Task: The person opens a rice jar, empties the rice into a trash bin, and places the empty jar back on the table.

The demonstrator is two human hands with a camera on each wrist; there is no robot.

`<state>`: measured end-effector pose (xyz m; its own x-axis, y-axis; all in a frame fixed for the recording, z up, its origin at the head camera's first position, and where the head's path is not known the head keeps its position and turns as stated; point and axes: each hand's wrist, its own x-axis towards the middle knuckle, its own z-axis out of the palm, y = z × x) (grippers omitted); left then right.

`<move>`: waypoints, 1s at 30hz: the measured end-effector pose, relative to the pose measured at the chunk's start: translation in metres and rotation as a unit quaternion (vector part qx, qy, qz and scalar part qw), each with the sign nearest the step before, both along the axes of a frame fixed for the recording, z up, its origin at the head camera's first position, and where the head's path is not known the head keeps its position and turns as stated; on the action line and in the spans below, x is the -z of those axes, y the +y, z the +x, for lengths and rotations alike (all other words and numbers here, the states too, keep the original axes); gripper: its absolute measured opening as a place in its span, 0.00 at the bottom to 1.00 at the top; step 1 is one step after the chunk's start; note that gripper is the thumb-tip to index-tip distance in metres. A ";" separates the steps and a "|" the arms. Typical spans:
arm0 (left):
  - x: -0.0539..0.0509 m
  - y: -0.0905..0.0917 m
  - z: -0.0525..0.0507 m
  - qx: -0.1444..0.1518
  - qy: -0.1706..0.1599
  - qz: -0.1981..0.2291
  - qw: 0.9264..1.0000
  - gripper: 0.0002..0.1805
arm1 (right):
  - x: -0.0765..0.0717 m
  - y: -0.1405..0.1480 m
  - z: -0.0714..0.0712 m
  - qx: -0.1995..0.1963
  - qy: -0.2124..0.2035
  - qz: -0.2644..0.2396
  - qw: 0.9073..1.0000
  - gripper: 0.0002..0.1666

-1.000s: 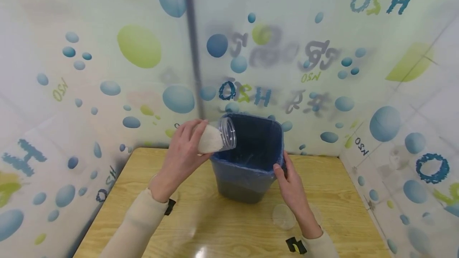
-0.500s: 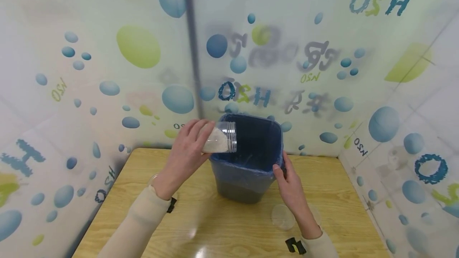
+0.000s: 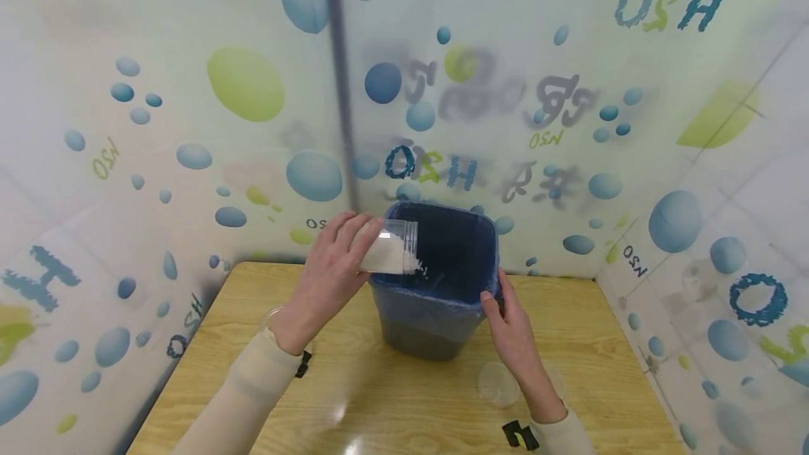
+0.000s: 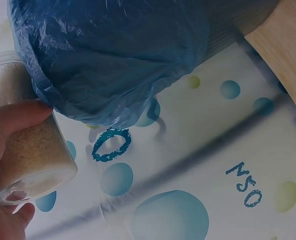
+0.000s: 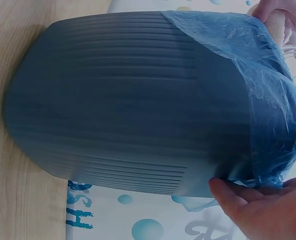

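A clear jar (image 3: 385, 253) part-filled with white, rice-like grains lies tipped on its side, its mouth over the bin's left rim. My left hand (image 3: 330, 274) grips it from above and behind; the thumb shows against its side in the left wrist view. A few grains (image 3: 420, 268) spill from the jar's mouth into the bin. The dark grey bin (image 5: 127, 100) stands on the table, lined with a blue plastic bag (image 3: 425, 299) folded over its rim. My right hand (image 3: 513, 328) holds the bin's right rim, thumb outside; its other fingers are partly hidden. The bin's bottom is too dark to see.
A clear round disc, perhaps a lid (image 3: 498, 383), lies on the wooden table (image 3: 392, 409) by the right wrist. Small black pieces (image 3: 521, 435) show near both wrists. A printed curtain (image 3: 253, 139) closes off the back and sides.
The left hand has tilted the jar further and shifted slightly right; grains have slid to the mouth and begun falling into the bin. The right hand has stayed on the rim.
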<state>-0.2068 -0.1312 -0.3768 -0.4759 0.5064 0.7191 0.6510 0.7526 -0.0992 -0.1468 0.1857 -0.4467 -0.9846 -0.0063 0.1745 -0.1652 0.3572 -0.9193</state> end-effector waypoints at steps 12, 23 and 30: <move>-0.001 0.001 0.002 -0.015 0.002 -0.026 1.000 0.51 | 0.000 0.000 0.000 -0.001 -0.001 0.002 1.000 0.38; 0.000 0.003 0.002 -0.019 0.018 -0.033 0.999 0.44 | -0.001 0.000 0.000 0.000 -0.006 0.005 1.000 0.39; 0.000 0.004 0.004 -0.016 0.009 -0.028 0.999 0.45 | -0.001 0.001 0.000 -0.003 -0.010 0.003 1.000 0.40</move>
<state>-0.2024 -0.1277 -0.3770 -0.4801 0.5316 0.6977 0.6248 0.7656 -0.1533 -0.1466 0.1864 -0.4454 -0.9878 -0.0129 0.1554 -0.1494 0.3625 -0.9199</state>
